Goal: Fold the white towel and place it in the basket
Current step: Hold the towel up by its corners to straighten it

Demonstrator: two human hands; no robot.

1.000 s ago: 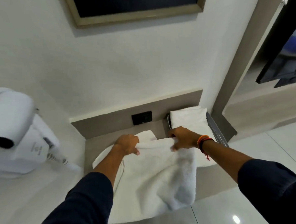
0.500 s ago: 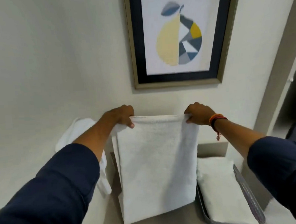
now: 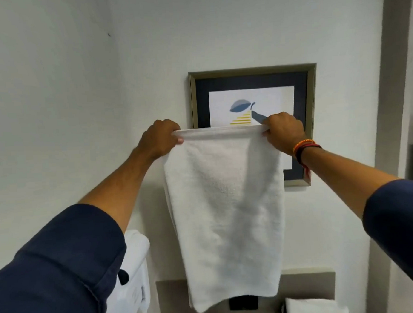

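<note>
Raised higher vs. half a sec ago, white towel (image 3: 225,208) hangs before the framed picture (image 3: 252,82) — left hand (image 3: 162,140) & right hand (image 3: 284,133) apart, each pinching a top corner. Mid-fold, likely; next: bring corners together, then basket (image 3: 283,310) at bottom right.

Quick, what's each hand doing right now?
Left hand: closed on the white towel, top left corner.
Right hand: closed on the top right corner.

Even, soft light — slight wide-angle warp
</note>
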